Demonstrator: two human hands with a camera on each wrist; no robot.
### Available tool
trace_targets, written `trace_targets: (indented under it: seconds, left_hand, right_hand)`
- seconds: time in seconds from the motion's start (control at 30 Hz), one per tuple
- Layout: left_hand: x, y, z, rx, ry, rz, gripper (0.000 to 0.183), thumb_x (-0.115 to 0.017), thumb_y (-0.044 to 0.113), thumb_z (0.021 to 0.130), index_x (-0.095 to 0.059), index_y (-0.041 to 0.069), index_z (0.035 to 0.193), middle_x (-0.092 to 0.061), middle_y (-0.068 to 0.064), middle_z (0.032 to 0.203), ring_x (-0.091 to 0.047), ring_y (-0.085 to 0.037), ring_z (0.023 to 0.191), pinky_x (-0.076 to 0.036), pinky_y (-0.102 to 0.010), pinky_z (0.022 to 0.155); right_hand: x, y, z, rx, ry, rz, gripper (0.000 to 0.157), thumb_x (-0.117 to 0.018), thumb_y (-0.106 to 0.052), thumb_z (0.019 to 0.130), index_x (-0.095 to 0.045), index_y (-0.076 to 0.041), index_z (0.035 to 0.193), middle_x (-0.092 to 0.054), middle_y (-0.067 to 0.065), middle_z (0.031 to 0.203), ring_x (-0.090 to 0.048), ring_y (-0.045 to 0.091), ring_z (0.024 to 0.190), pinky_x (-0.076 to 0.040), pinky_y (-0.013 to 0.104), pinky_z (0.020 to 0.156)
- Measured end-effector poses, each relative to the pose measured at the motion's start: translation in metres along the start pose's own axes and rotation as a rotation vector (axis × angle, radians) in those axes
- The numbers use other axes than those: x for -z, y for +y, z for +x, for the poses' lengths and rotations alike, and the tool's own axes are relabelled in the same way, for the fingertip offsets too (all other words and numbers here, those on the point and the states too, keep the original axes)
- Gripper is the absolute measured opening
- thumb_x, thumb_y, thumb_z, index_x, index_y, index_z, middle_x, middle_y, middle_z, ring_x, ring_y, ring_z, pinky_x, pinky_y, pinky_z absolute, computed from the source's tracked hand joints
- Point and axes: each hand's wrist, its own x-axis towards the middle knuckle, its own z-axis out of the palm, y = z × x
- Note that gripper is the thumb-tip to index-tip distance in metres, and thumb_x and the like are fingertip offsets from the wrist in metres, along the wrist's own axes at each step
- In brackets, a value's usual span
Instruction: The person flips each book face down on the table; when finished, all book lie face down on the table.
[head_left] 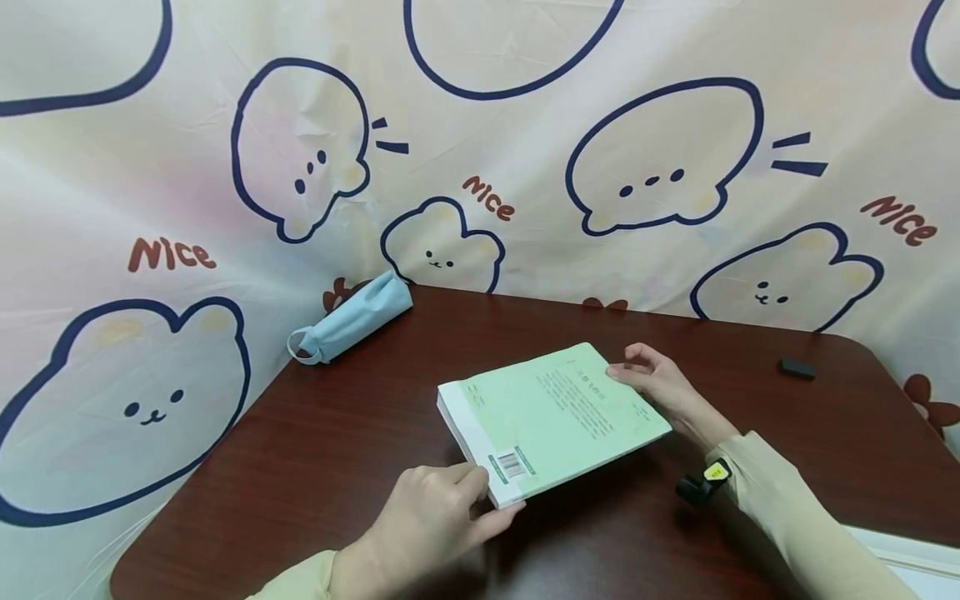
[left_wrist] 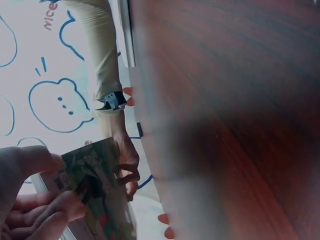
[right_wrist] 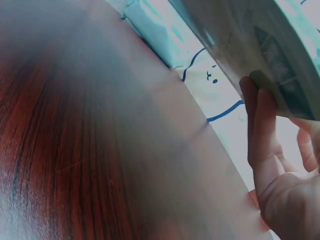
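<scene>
A thick book [head_left: 555,417] with a pale green back cover, barcode and white spine is held tilted above the dark table. My left hand [head_left: 427,517] pinches its near corner by the spine, thumb on one face and fingers on the other. At the far right edge my right hand [head_left: 667,387] holds it between thumb and fingers. Seen from the right wrist, the fingers [right_wrist: 262,120] lie against the underside. The lower cover of the book [left_wrist: 97,185], dark and pictured, shows in the left wrist view.
A light blue pouch [head_left: 356,321] with a strap loop lies at the table's back left edge. A small black block [head_left: 797,368] sits at the right. A white-edged flat object [head_left: 907,550] enters at lower right. Cloth with bear drawings [head_left: 540,258] hangs behind the brown table [head_left: 315,442].
</scene>
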Motion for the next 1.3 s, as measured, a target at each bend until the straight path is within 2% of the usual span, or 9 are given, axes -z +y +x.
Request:
trace_targets:
  seconds: [0.2, 0.37, 0.47, 0.57, 0.7, 0.77, 0.87, 1.0, 1.3]
  left_hand:
    - [-0.001, -0.005, -0.005, 0.226, -0.035, -0.155, 0.024, -0.088, 0.028, 0.066, -0.068, 0.019, 0.076, -0.064, 0.014, 0.061, -0.047, 0.005, 0.048, -0.033, -0.003, 0.047]
    - [0.002, -0.006, -0.005, 0.464, -0.144, -0.213, 0.02, -0.086, 0.028, 0.07, -0.071, 0.017, 0.074, -0.068, 0.012, 0.062, -0.055, 0.009, 0.052, -0.039, -0.005, 0.049]
    - [0.004, -0.005, -0.005, 0.606, -0.224, -0.322, 0.018, -0.084, 0.026, 0.074, -0.071, 0.015, 0.074, -0.068, 0.01, 0.062, -0.055, 0.01, 0.053, -0.042, -0.007, 0.049]
    - [0.005, -0.005, -0.004, 0.741, -0.297, -0.526, 0.018, -0.082, 0.027, 0.077, -0.07, 0.013, 0.078, -0.07, 0.006, 0.063, -0.061, 0.004, 0.055, -0.048, -0.013, 0.05]
    - [0.005, -0.006, -0.003, 0.964, -0.391, -0.95, 0.027, -0.079, 0.028, 0.08, -0.07, 0.004, 0.087, -0.074, -0.007, 0.072, -0.073, -0.021, 0.066, -0.059, -0.031, 0.059]
    - [0.005, -0.006, -0.001, 1.082, -0.414, -1.141, 0.032, -0.077, 0.028, 0.082, -0.069, -0.002, 0.092, -0.075, -0.014, 0.078, -0.074, -0.028, 0.072, -0.06, -0.037, 0.064]
    - [0.006, -0.004, 0.0, 1.215, -0.426, -1.337, 0.034, -0.073, 0.026, 0.086, -0.067, -0.006, 0.095, -0.074, -0.02, 0.082, -0.074, -0.028, 0.077, -0.06, -0.038, 0.069]
    - [0.005, -0.002, -0.002, 1.289, -0.433, -1.446, 0.034, -0.069, 0.026, 0.089, -0.066, -0.007, 0.094, -0.074, -0.021, 0.083, -0.074, -0.023, 0.075, -0.06, -0.035, 0.07]
    - [-0.004, 0.007, -0.014, 1.299, -0.491, -1.482, 0.034, -0.067, 0.025, 0.09, -0.066, -0.009, 0.096, -0.074, -0.018, 0.081, -0.074, -0.02, 0.074, -0.06, -0.034, 0.069]
  right_hand:
    - [0.0, -0.003, 0.0, 0.036, 0.011, 0.06, 0.034, -0.071, -0.024, 0.089, -0.04, -0.019, 0.104, -0.07, -0.007, 0.101, -0.07, 0.012, 0.08, -0.059, 0.028, 0.066]
    - [0.0, -0.002, 0.002, 0.023, -0.005, 0.141, 0.032, -0.07, -0.018, 0.09, -0.04, -0.02, 0.103, -0.07, -0.005, 0.098, -0.071, 0.012, 0.081, -0.059, 0.028, 0.067]
    - [0.001, 0.0, 0.003, 0.021, -0.002, 0.161, 0.032, -0.069, -0.015, 0.09, -0.039, -0.018, 0.103, -0.07, -0.005, 0.096, -0.07, 0.012, 0.08, -0.059, 0.027, 0.067]
    - [0.003, 0.002, 0.004, 0.01, 0.009, 0.162, 0.033, -0.069, -0.016, 0.09, -0.039, -0.018, 0.104, -0.071, -0.006, 0.096, -0.07, 0.012, 0.08, -0.059, 0.027, 0.066]
    - [0.007, 0.005, 0.003, -0.002, 0.019, 0.139, 0.034, -0.07, -0.02, 0.089, -0.039, -0.02, 0.104, -0.071, -0.008, 0.098, -0.071, 0.012, 0.079, -0.059, 0.028, 0.066]
    - [0.008, 0.006, 0.002, -0.001, 0.019, 0.132, 0.035, -0.071, -0.021, 0.089, -0.039, -0.021, 0.103, -0.071, -0.008, 0.099, -0.071, 0.012, 0.078, -0.059, 0.029, 0.065]
    - [0.008, 0.006, 0.001, 0.005, 0.006, 0.134, 0.034, -0.07, -0.021, 0.09, -0.038, -0.02, 0.102, -0.071, -0.008, 0.099, -0.071, 0.012, 0.078, -0.059, 0.029, 0.064]
    - [0.007, 0.006, 0.001, 0.006, -0.002, 0.125, 0.034, -0.07, -0.022, 0.089, -0.039, -0.02, 0.102, -0.072, -0.007, 0.1, -0.072, 0.013, 0.079, -0.06, 0.03, 0.065]
    - [0.005, 0.009, 0.005, -0.023, 0.018, 0.052, 0.037, -0.073, -0.026, 0.087, -0.04, -0.018, 0.1, -0.072, -0.007, 0.101, -0.071, 0.014, 0.079, -0.06, 0.03, 0.066]
